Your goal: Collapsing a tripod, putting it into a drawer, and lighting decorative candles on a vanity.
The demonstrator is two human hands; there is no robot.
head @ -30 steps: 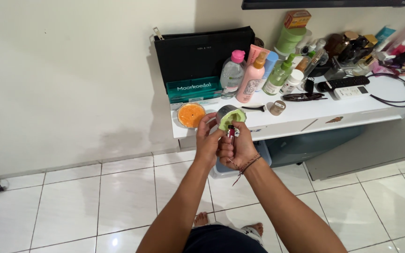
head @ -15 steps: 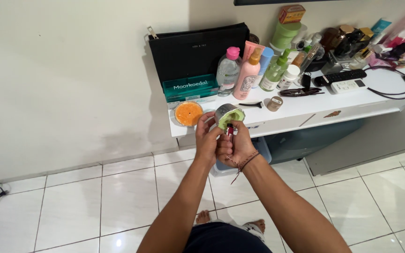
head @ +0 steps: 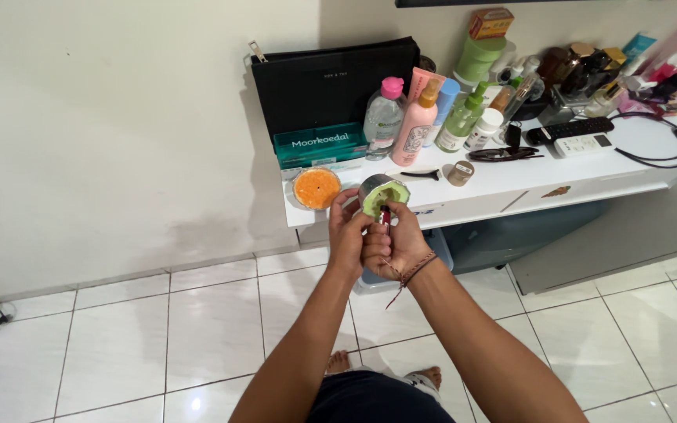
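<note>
Both my hands are raised together in front of the white shelf (head: 511,184). My left hand (head: 348,235) and my right hand (head: 395,244) pinch a small dark red stick-like thing (head: 385,215) between their fingers; what it is stays unclear. Just above the fingers sits a round silver tin (head: 382,193) with a pale green inside, tilted toward me at the shelf's front edge. Whether a hand touches the tin I cannot tell. A string bracelet is on my right wrist.
An orange round pad in a clear dish (head: 316,188) lies left of the tin. Behind stand a black pouch (head: 331,82), a teal box (head: 319,143), several bottles (head: 417,117), remotes (head: 573,129) and a black cable (head: 667,149). White floor tiles lie below.
My hands have stayed together at the tin. The view shifted slightly; nothing was picked up or let go.
</note>
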